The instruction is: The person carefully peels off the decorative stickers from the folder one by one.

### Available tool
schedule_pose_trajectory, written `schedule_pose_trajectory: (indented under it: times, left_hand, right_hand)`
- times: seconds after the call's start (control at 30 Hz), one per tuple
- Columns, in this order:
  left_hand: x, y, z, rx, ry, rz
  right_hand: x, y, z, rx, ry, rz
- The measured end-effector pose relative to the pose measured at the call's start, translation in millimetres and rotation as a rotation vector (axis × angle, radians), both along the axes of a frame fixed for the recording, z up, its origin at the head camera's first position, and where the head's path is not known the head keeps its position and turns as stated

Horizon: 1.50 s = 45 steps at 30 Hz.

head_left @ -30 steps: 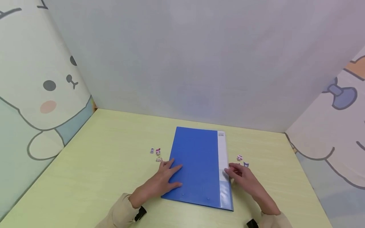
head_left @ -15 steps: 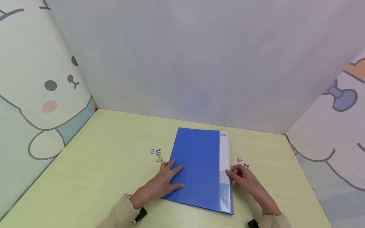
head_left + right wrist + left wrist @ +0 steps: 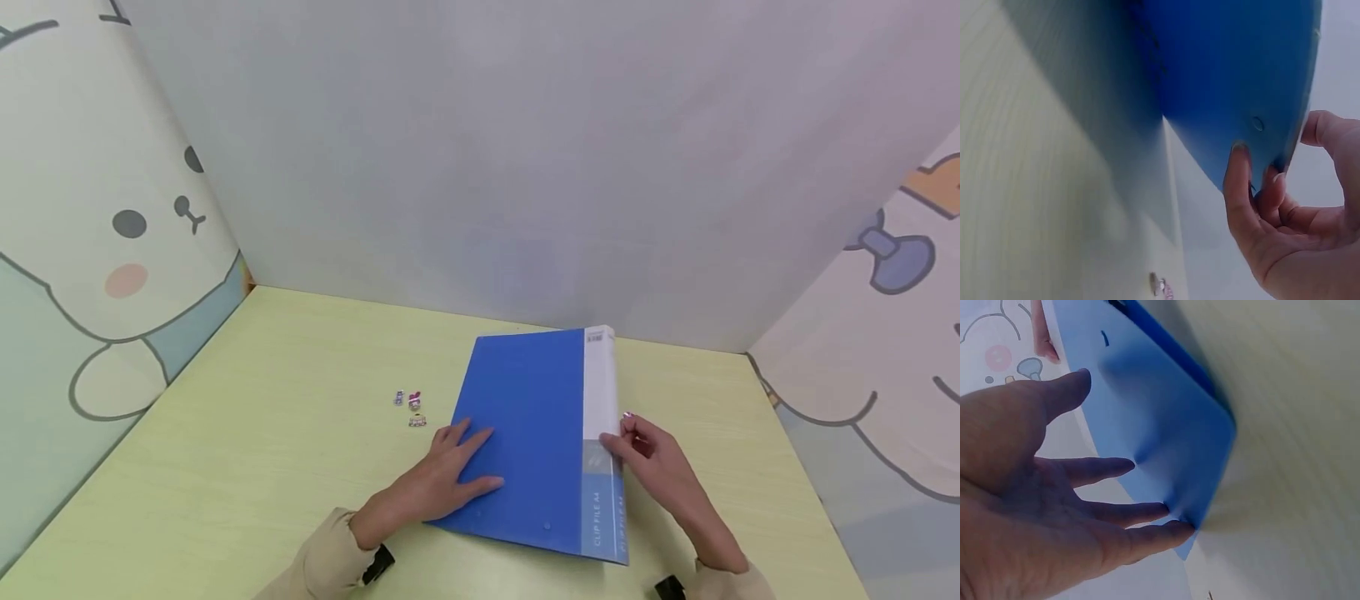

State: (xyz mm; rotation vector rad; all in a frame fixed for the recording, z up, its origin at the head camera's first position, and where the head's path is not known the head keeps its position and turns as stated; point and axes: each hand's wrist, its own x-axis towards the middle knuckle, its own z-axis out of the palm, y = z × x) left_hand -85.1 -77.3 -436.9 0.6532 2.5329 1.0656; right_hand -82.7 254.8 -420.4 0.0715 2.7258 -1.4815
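A blue clip file (image 3: pixel 528 400) lies in front of me, its white and pale blue spine strip on the right side. "CLIP FILE A4" is printed on that strip. My left hand (image 3: pixel 446 479) rests on the left part of the cover with its fingers spread; in the left wrist view its fingertips touch the blue cover (image 3: pixel 1166 419) close to an edge. With thumb and fingers my right hand (image 3: pixel 660 467) pinches the spine edge. That edge is raised off the table, and the right wrist view shows the file's blue underside (image 3: pixel 1229 75) tilted over its shadow.
Several small character stickers (image 3: pixel 415 401) lie on the pale yellow table (image 3: pixel 322 358) left of the file. Another small sticker (image 3: pixel 627 415) peeks out by the right hand. A grey wall (image 3: pixel 495 167) stands behind, with cartoon-printed panels on both sides.
The spine side of the file has risen from the table in my right hand, and its printed spine has come into view. My left hand has shifted slightly right on the cover.
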Motion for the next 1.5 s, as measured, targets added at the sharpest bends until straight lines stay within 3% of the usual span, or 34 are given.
schedule_pose_trajectory:
  times: [0.2,0.5,0.73,1.1,1.5]
  left_hand:
    - [1.3,5.2,4.2,0.033,-0.032,0.013]
    - [2.3,15.6,8.8,0.096,-0.073,0.029]
    - [4.7,25.6,10.5,0.110,-0.076,0.042]
    - [9.1,34.4,10.6,0.112,-0.031,0.054]
    - [10.6,37.4,10.7,0.140,0.010,0.009]
  right_hand:
    - [3.6,-7.0,16.4,-0.024,0.014,-0.040]
    - [9.0,-19.8,35.1,-0.198,0.044,-0.018]
    - [13.2,-33.9,48.7,-0.261,0.094,-0.010]
    - [15.9,-48.4,57.6,-0.309,0.169,0.099]
    - [23.3,-54.7,55.0,-0.272,0.234,0.314]
